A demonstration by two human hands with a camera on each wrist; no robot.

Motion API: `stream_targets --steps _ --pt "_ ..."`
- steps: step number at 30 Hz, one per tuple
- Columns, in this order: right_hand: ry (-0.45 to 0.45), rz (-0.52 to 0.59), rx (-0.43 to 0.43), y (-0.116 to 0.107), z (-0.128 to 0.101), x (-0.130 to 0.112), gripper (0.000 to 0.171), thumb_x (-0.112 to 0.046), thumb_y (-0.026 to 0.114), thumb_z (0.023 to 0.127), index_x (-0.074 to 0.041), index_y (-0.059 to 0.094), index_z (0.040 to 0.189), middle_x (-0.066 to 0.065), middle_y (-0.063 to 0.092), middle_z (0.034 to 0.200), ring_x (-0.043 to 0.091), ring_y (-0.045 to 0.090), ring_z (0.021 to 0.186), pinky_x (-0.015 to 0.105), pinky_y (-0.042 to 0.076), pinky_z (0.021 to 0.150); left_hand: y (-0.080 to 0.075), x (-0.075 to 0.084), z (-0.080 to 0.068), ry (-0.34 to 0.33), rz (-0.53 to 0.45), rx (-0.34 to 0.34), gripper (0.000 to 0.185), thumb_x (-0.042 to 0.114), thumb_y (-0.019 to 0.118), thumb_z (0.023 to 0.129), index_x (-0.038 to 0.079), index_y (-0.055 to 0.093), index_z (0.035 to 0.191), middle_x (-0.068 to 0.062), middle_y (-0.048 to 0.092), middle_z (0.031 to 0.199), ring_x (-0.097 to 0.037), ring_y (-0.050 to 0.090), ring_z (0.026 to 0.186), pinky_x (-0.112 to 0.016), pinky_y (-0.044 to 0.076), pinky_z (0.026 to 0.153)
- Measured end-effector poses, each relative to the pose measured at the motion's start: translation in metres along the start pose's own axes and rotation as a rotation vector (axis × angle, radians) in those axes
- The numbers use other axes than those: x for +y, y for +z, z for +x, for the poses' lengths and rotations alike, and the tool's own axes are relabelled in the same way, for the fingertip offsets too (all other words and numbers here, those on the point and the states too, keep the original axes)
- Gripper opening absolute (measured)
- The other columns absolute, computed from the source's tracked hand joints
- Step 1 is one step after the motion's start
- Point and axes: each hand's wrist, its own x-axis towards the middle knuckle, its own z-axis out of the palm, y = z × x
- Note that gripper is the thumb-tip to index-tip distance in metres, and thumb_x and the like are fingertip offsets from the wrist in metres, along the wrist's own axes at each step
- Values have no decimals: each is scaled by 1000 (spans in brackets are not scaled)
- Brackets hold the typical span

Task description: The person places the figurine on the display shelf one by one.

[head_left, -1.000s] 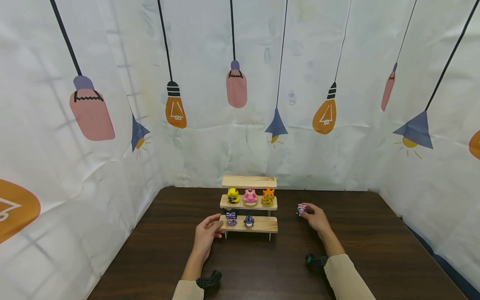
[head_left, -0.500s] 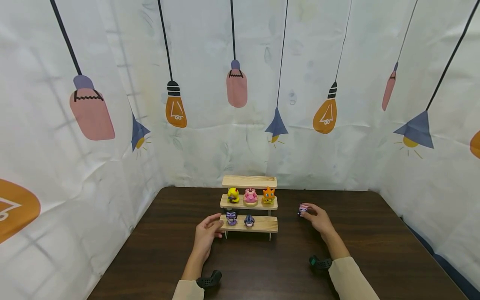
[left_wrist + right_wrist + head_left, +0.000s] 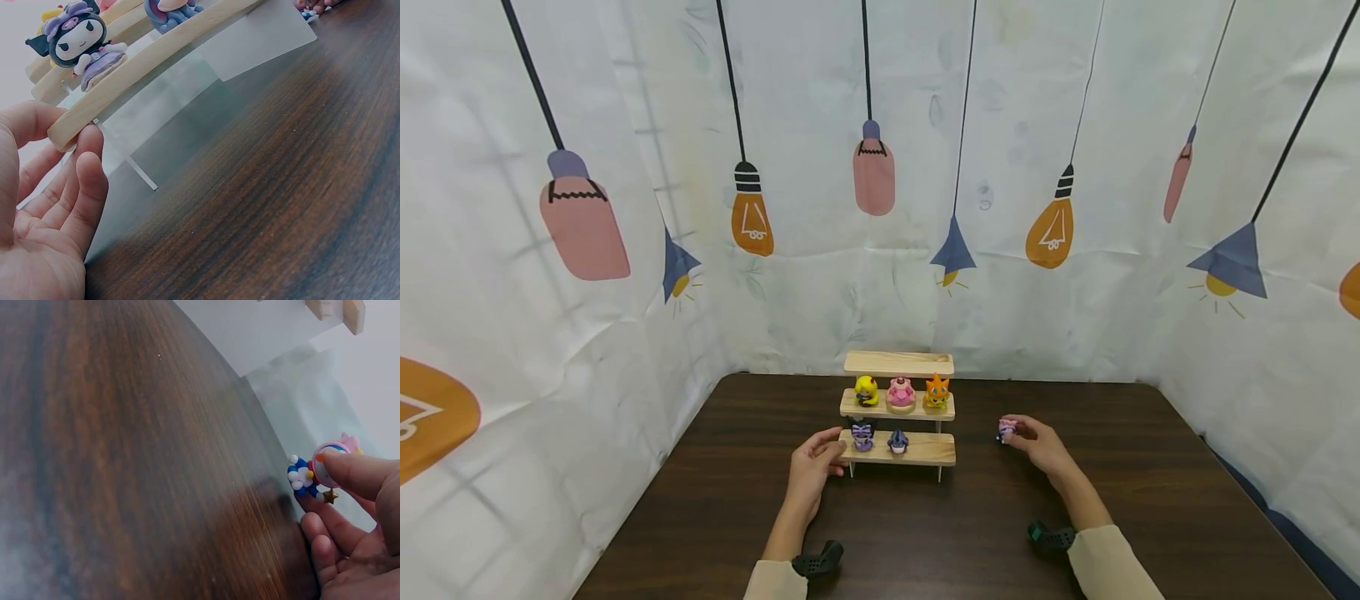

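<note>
While the left hand [image 3: 815,463] lies relaxed against the tiered wooden shelf's [image 3: 898,407] bottom-left edge, five figurines aboard, the right hand [image 3: 1039,443] pinches a small pink-and-blue figurine [image 3: 1006,430] over open dark surface [image 3: 925,533].

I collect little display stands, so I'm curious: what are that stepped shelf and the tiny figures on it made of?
The stepped shelf looks like pale unfinished wood, with visible grain and matte boards, on clear legs, probably acrylic. The figures, like the purple one, look like moulded plastic or resin: smooth, solid colours, slight sheen. The small figure pinched by the right hand looks alike.
</note>
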Motion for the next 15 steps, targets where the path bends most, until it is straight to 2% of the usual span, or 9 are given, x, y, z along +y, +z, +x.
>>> stream_targets --steps 15 --pt "45 52 -57 -4 -7 -1 49 -34 69 98 -12 60 141 16 58 142 36 51 134 56 45 106 1 1 -1 -6 6 -6 41 13 69 97 1 62 136 -1 76 95 -14 68 72 -25 58 62"
